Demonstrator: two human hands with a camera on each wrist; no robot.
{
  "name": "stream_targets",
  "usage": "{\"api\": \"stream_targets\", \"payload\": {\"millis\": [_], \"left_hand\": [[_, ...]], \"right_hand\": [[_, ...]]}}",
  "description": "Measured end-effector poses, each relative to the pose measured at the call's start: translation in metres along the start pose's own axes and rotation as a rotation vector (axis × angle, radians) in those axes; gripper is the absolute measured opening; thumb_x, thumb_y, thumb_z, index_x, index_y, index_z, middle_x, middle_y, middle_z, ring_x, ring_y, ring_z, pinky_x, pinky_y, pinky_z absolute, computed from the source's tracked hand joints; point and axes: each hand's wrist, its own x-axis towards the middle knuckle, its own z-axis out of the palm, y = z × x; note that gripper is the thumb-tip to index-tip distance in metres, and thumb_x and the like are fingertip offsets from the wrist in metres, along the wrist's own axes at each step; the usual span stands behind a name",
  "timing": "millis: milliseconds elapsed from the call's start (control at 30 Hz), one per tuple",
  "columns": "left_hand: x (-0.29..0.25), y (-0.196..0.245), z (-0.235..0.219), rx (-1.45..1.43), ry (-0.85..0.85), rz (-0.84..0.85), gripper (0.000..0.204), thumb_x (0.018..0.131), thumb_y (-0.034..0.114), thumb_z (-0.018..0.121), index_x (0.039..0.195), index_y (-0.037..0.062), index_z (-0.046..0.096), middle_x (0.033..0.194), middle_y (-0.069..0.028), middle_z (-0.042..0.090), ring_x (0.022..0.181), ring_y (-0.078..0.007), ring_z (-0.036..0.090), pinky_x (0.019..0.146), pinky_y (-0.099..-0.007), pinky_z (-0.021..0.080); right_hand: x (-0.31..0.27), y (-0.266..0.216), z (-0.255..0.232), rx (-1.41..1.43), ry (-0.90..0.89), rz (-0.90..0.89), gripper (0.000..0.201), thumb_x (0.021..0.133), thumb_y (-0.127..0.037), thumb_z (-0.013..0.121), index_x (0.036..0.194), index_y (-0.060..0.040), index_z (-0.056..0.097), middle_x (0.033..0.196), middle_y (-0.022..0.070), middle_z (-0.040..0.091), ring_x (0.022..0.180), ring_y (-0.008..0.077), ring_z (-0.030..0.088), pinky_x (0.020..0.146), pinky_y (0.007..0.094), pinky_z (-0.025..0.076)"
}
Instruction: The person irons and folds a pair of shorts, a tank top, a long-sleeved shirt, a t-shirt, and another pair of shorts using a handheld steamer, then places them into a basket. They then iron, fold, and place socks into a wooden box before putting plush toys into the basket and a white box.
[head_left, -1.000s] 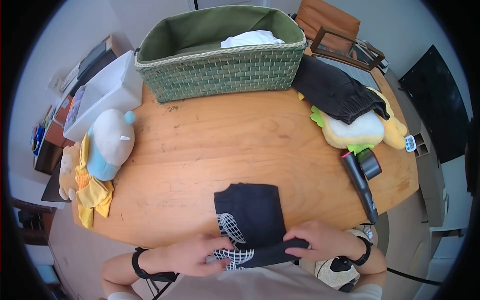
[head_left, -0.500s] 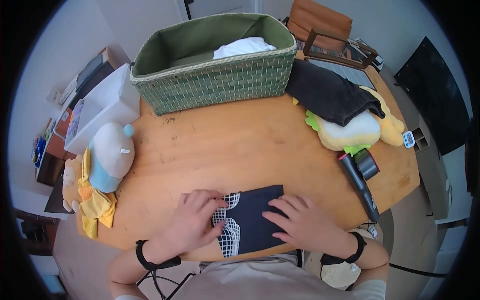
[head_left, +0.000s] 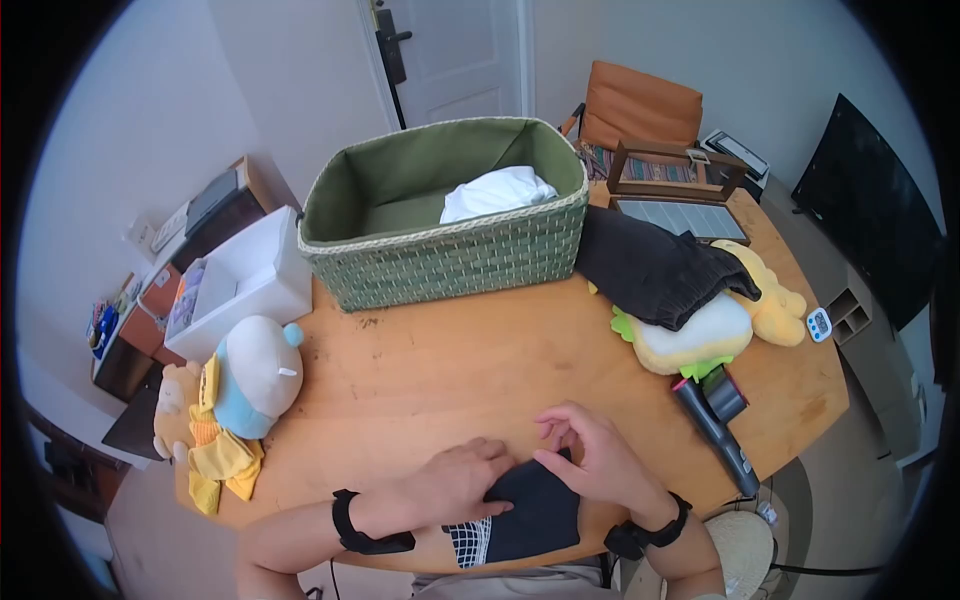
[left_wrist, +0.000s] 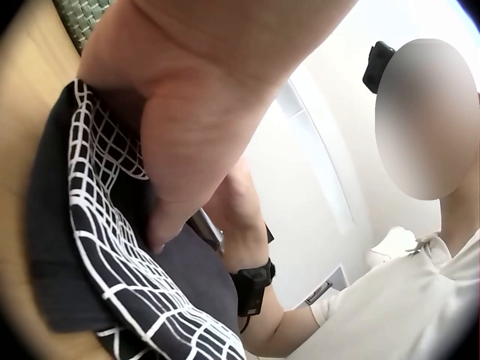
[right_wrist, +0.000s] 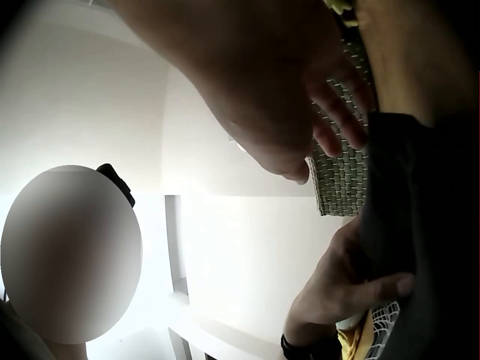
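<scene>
A folded black garment (head_left: 535, 515) with a white grid print lies at the table's near edge. My left hand (head_left: 462, 485) grips its left side, the thumb lying over the fabric; in the left wrist view that thumb (left_wrist: 169, 221) is on the black cloth beside the grid-printed part (left_wrist: 124, 255). The left fingers are partly hidden by the hand and the cloth. At the garment's upper right corner my right hand (head_left: 595, 460) hovers with fingers loosely bent and parted. In the right wrist view, the right fingers (right_wrist: 337, 116) hold nothing and stand apart from the cloth.
A green woven basket (head_left: 450, 275) holding a white cloth (head_left: 498, 193) stands at the back. On the left are plush toys (head_left: 258, 375) and a white box (head_left: 250, 290). Black clothing (head_left: 655, 265) drapes over plush toys on the right, near a dark handheld device (head_left: 718, 435).
The garment went from being handled at its near edge to lying flatter, then to a smaller fold. Both hands moved; the left now grips its left side. The head view tilted up.
</scene>
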Motion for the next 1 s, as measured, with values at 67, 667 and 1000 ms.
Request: {"api": "stream_targets", "payload": {"millis": [67, 667, 1000], "left_hand": [[0.006, 0.003, -0.010, 0.010, -0.028, 0.068, 0.050, 0.087, 0.027, 0.076, 0.126, 0.0006, 0.058, 0.115, -0.0186, 0.063, 0.103, -0.0375, 0.064, 0.095, -0.0433, 0.052], [0.126, -0.030, -0.284, -0.940, 0.850, -0.231, 0.028, 0.093, 0.007, 0.064, 0.119, -0.0023, 0.056, 0.103, -0.0118, 0.069, 0.088, -0.0205, 0.072, 0.076, -0.0339, 0.062], [0.207, -0.089, -0.317, -0.728, 0.798, -0.290, 0.048, 0.094, 0.018, 0.069, 0.133, -0.0031, 0.049, 0.110, -0.0194, 0.067, 0.091, -0.0261, 0.074, 0.074, -0.0409, 0.065]], "right_hand": [[-0.003, 0.013, 0.001, 0.092, 0.075, -0.048, 0.032, 0.091, -0.003, 0.070, 0.121, -0.0034, 0.058, 0.095, 0.0046, 0.064, 0.080, 0.0105, 0.061, 0.073, 0.0242, 0.048], [-0.002, 0.026, 0.000, 0.136, 0.357, 0.018, 0.021, 0.094, -0.014, 0.071, 0.103, -0.0031, 0.056, 0.067, 0.0061, 0.060, 0.057, 0.0173, 0.061, 0.052, 0.0306, 0.047], [0.000, 0.024, -0.002, 0.020, 0.279, 0.012, 0.020, 0.095, -0.017, 0.068, 0.105, -0.0050, 0.056, 0.067, 0.0073, 0.060, 0.058, 0.0243, 0.064, 0.053, 0.0364, 0.051]]}}
